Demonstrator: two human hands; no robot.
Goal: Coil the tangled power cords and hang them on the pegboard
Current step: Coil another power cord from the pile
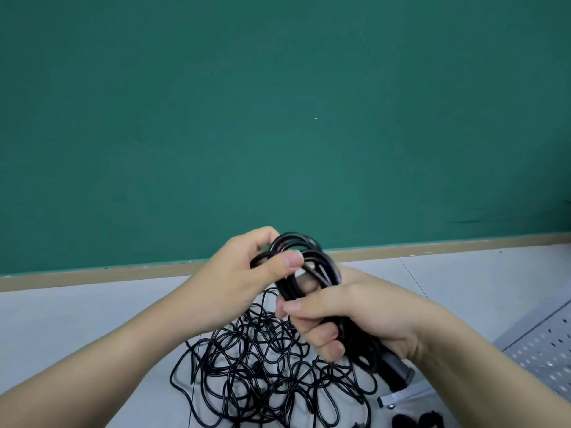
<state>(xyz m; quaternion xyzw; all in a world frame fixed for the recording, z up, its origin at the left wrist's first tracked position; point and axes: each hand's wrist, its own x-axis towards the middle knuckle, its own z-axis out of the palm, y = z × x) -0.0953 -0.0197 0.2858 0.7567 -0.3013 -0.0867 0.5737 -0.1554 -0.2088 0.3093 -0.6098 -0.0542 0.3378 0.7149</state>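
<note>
A coiled black power cord (312, 257) is held up between both hands above the table. My right hand (349, 316) grips the coil's lower part, fingers wrapped round the bundled loops. My left hand (247, 270) pinches the top loops between thumb and fingers. The cord's plug end (398, 370) sticks out below my right hand. Underneath lies a tangled heap of thin black cords (265, 375) on the grey table (77, 329). A grey pegboard (543, 353) lies flat at the right edge.
A green board (278, 118) with a wooden lower rail fills the background behind the table. Small black items (417, 421) and a metal bracket (392, 400) lie near the bottom right, partly cut off by the frame.
</note>
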